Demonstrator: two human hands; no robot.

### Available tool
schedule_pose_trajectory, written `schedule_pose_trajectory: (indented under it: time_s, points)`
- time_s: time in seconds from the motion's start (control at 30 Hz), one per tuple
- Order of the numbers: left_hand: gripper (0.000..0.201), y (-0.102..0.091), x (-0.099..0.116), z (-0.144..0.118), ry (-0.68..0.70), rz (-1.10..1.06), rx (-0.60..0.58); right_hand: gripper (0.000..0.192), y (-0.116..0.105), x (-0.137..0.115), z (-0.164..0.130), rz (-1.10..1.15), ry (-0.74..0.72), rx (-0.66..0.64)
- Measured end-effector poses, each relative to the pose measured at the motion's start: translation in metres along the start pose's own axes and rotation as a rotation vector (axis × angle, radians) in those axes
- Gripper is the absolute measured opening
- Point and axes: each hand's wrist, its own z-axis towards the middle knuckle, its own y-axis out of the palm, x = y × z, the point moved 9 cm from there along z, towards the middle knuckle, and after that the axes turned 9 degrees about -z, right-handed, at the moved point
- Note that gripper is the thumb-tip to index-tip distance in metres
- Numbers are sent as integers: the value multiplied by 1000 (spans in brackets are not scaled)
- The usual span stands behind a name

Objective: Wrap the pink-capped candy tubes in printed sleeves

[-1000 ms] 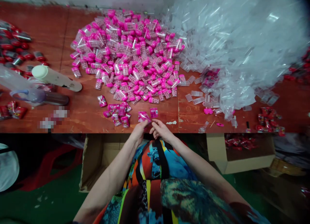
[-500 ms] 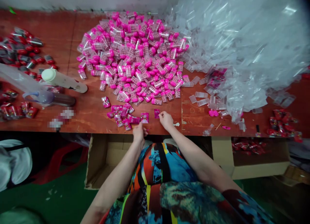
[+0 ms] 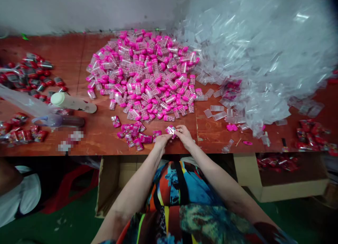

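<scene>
Left hand [image 3: 161, 140]: We saw our left hand at the lower middle of the frame, fingers pinched on one end of a small pink packet [image 3: 171, 130].
Right hand [image 3: 184, 134]: Our right hand sat just beside it, fingers pinched on the other end of the same packet.
Packet place: The pink packet hung between our two hands, just above the near edge of the worktop [image 3: 100, 131].
Which way it lay: Its long side ran left to right, a bit tilted. Both hands touched it, so neither one was nearer.
Nearby: A little row of loose packets [image 3: 133, 133] lay just left of our left hand. A big heap of pink-capped tubes [image 3: 144, 75] filled the middle of the frame, further up.
Upper right: A huge pile of clear bags [image 3: 253, 47] spread there.
Left side: Red packets [image 3: 29, 77] and a bottle with a white cap [image 3: 72, 101] lay there.
Hard to see: The picture on the packet was too small to read. Our fingers hid part of it. A smudged patch sat at the lower left of the worktop.
</scene>
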Motion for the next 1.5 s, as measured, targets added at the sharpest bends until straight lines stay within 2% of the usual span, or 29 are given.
schedule_pose_trajectory:
  time_s: [0.23,0.43,0.53,0.6,0.67,0.73,0.8,0.9,1.0,1.1,1.2,1.3,1.37,1.5]
  points:
    - [25,-6,12,0,-53,-75,119,13,7,-9,12,-139,-65,-26]
    - [29,-19,16,-1,-109,-160,219,8,15,-26,22,-339,-133,-64]
    - [28,-29,20,-2,-124,-226,257,18,11,-38,40,-463,-129,-7]
    - [29,-34,21,-3,-142,-267,270,33,14,-46,54,-671,-96,19]
    - [32,-36,21,-6,-159,-308,280,47,21,-49,64,-886,-45,7]
    - [34,-38,20,-8,-177,-349,290,55,30,-45,66,-985,-2,-27]
    - [34,-39,18,-11,-203,-384,296,55,37,-40,59,-1015,-21,-54]
    - [34,-41,15,-15,-243,-428,300,45,40,-29,41,-1078,-116,-83]
    - [34,-41,13,-18,-266,-462,294,36,33,-19,24,-932,-212,-98]
    - [33,-39,12,-22,-272,-490,278,50,23,-16,11,-639,-281,-127]
    - [27,-34,12,-28,-264,-525,252,72,13,-9,-2,-372,-211,-169]
    - [29,-26,15,-35,-240,-567,207,74,6,-3,-20,-69,-98,-251]
    - [33,-20,19,-40,-218,-597,176,62,-3,-7,-33,-44,-101,-261]
    - [33,-8,26,-48,-203,-615,111,40,-27,-34,-58,-312,-324,-140]
